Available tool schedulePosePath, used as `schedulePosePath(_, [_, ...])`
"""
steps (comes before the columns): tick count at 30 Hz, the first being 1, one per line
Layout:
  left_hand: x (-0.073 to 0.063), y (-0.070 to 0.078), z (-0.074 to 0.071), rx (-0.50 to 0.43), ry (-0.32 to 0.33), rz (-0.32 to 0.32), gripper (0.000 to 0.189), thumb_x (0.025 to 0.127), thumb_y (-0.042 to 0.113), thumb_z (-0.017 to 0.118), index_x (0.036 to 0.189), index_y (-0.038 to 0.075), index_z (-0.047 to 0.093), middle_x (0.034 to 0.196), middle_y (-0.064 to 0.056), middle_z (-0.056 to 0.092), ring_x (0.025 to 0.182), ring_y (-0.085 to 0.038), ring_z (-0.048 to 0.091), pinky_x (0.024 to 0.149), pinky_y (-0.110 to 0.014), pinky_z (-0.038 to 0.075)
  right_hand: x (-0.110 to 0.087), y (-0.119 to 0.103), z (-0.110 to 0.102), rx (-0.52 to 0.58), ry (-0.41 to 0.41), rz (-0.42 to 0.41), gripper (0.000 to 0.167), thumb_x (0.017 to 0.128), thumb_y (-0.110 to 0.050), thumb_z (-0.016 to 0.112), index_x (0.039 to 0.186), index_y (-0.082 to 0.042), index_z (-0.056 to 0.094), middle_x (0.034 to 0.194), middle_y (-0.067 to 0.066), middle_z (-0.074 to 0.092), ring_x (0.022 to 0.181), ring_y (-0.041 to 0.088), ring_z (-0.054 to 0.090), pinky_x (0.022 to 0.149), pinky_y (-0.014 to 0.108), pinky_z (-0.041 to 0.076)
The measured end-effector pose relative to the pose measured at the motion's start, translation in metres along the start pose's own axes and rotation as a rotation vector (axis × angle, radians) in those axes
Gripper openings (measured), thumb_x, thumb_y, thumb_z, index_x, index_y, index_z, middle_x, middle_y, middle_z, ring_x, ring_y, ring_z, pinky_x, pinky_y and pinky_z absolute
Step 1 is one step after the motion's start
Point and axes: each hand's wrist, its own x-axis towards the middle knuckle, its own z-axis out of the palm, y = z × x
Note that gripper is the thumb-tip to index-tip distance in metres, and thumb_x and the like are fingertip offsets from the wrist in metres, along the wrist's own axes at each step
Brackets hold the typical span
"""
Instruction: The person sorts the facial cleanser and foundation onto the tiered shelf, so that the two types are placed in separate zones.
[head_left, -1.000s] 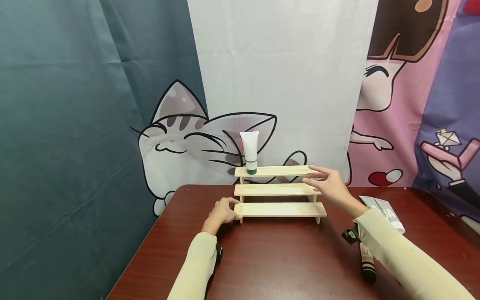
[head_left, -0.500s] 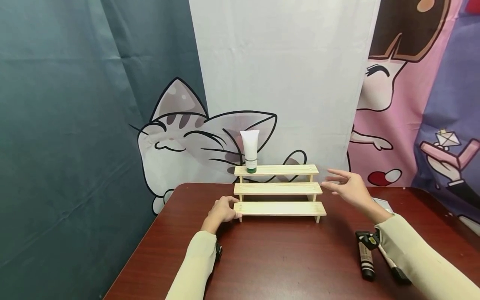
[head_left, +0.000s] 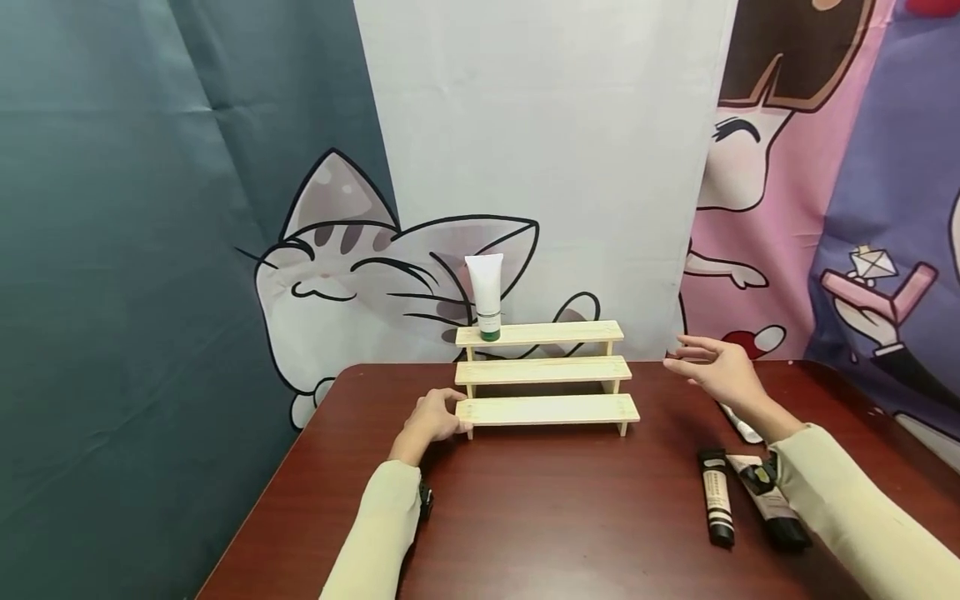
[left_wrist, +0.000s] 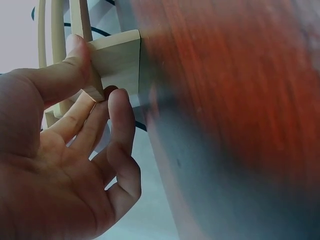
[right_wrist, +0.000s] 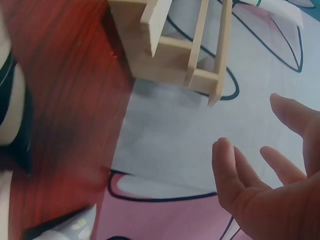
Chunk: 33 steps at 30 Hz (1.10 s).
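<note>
A three-tier wooden display rack (head_left: 547, 410) stands near the back of the table. On its top tier, at the left end, a white squeeze tube (head_left: 486, 287) with a green cap stands cap down. My left hand (head_left: 435, 417) grips the left end of the lowest tier; in the left wrist view the thumb lies on one face of the board (left_wrist: 95, 80) and fingers on the other. To the right of the rack, my right hand (head_left: 720, 375) hovers apart from it, fingers loosely spread and holding nothing.
Several squeeze tubes lie on the right of the table: a narrow tube with black ends (head_left: 717, 498), a grey tube with a black cap (head_left: 772, 504), and a whitish tube (head_left: 742, 425) partly behind my right arm. A cartoon-print curtain (head_left: 585, 150) hangs behind the table.
My right hand has moved right, away from the right end of the rack. The left hand stays on the lowest tier. The head view has shifted slightly.
</note>
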Motion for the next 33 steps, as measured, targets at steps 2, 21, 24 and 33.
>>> schedulePosePath(2, [0.0,0.001,0.0,0.001,0.007,-0.006,0.052,0.073,0.023,0.09,0.121,0.024,0.07,0.127,-0.015,0.062,0.107,-0.033,0.058,0.083,-0.052,0.046,0.0,0.003,-0.004,-0.038,0.007,0.007,0.068,0.088,-0.035,0.076,0.14,0.002,0.053,0.125,0.031,0.061,0.081,-0.013,0.058,0.065,0.021,0.054])
schedulePosePath(21, [-0.007,0.001,0.002,0.004,0.003,-0.029,0.05,0.072,0.021,0.09,0.118,0.026,0.071,0.121,-0.011,0.065,0.094,-0.028,0.057,0.079,-0.049,0.045,-0.007,0.056,-0.044,-0.283,-0.043,0.155,0.078,0.087,-0.047,0.074,0.136,0.01,0.052,0.109,0.028,0.068,0.073,0.006,0.062,0.058,0.029,0.05])
schedulePosePath(24, [-0.01,0.001,0.002,0.003,0.007,-0.033,0.049,0.072,0.022,0.09,0.117,0.027,0.071,0.119,-0.01,0.065,0.094,-0.027,0.057,0.081,-0.05,0.044,-0.007,0.067,-0.049,-0.248,-0.058,0.204,0.081,0.087,-0.046,0.074,0.138,0.012,0.048,0.107,0.029,0.069,0.075,0.01,0.065,0.061,0.03,0.053])
schedulePosePath(33, [-0.01,0.002,0.004,0.008,0.012,-0.032,0.048,0.071,0.021,0.09,0.115,0.027,0.071,0.119,-0.01,0.065,0.093,-0.027,0.057,0.079,-0.049,0.045,-0.01,0.084,-0.062,-0.288,-0.073,0.257,0.083,0.087,-0.045,0.074,0.135,0.017,0.046,0.089,0.019,0.071,0.066,0.016,0.065,0.056,0.031,0.051])
